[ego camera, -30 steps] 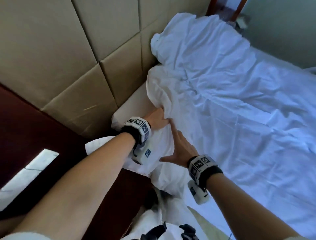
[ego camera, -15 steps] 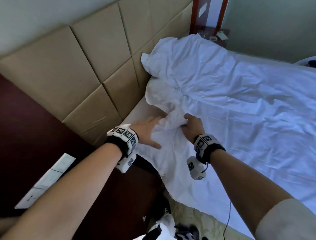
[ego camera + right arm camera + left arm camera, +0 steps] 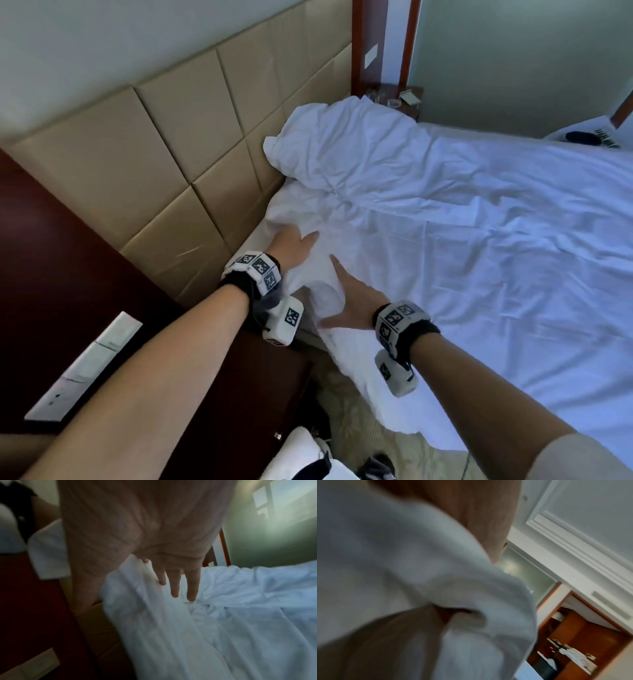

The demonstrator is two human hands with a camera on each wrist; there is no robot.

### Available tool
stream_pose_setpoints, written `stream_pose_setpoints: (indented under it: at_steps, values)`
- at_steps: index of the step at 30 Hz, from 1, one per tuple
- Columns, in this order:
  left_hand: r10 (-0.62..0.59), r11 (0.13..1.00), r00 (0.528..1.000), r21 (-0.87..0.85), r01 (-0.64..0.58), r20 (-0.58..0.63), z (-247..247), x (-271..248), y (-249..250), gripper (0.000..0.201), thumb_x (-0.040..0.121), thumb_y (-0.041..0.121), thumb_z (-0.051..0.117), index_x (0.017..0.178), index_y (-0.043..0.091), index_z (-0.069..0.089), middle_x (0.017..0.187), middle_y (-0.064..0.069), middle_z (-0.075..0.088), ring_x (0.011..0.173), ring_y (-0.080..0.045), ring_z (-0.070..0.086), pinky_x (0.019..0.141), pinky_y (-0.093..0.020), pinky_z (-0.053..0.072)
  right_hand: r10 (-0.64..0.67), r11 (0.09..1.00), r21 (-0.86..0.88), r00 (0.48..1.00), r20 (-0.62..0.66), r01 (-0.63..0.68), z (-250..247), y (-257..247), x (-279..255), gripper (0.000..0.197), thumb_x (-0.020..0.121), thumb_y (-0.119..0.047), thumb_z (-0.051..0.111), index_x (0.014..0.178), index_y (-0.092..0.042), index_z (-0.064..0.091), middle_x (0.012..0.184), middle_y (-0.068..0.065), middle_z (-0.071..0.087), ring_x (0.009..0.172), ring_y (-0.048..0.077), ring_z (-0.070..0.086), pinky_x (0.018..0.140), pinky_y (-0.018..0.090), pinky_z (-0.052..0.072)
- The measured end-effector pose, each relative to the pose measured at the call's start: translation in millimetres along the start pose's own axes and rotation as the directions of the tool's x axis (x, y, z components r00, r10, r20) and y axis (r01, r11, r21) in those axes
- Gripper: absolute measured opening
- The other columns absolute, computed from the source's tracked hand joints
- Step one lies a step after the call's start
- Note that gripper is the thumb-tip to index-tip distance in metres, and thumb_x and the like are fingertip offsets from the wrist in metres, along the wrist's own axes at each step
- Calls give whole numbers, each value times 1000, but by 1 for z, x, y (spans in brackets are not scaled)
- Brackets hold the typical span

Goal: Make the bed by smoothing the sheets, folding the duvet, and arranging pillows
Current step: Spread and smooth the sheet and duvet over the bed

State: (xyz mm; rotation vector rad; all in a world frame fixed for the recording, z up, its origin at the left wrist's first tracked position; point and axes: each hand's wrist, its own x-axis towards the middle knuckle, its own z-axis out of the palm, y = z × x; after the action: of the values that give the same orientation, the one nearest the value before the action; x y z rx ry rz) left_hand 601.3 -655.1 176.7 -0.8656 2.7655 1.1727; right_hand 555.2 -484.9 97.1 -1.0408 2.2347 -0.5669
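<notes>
Flat hands [image 3: 296, 245] on crumpled duvet [image 3: 445, 212]

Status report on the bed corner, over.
Left hand and right hand open, flat on the white sheet near the headboard. Sheet still wrinkled; bunched bedding at the head. Nothing blocking.

I see duvet [image 3: 479, 212]: white cloth, matt, creased. Headboard [image 3: 144, 164]: tan padded leatherette, slight sheen. Nightstand [image 3: 51, 246]: dark wood, glossy.
</notes>
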Motion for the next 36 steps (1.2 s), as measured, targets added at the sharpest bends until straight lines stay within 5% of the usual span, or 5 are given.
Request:
stream_pose_setpoints:
  at_steps: [11,16,20,32,36]
  values:
    - [451,892,892,25,-451,30,4,22,58,97,71,49,79,145,21,22,140,-4,29,130,-18,34,107,-32,31,302,952,100,826,-475,-291,-46,19,-19,28,92,-7,43,114,-11,61,113,14,65,106,38,58,81,35,42]
    - [537,184,690,731,-657,485,-6,13,63,106,62,80,63,147,26,29,153,3,26,143,-19,20,116,-57,8,308,948,74,825,-475,-311,-60,12,-8,23,92,-10,45,105,-8,64,111,17,66,105,37,59,82,36,45]
    - [536,-18,676,807,-590,506,4,10,64,46,88,27,62,130,21,45,131,-1,52,127,-23,45,113,-59,15,249,967,56,880,-405,-248,-55,1,0,15,93,-22,58,100,-10,65,106,15,68,100,34,63,80,35,48]
    - [557,713,823,569,-408,-108,-80,34,36,15,92,20,50,78,13,50,91,-16,63,88,-39,60,65,-37,40,487,873,161,828,-277,-460,1,40,1,39,99,-37,51,128,-12,56,124,16,61,112,36,58,91,38,47]
    - [589,690,779,635,-347,-214,-101,46,16,8,91,12,49,91,8,56,95,-18,66,88,-41,61,72,-43,46,482,875,183,773,-412,-448,-23,33,7,33,101,-34,44,120,-11,59,117,21,62,108,41,58,88,41,47]
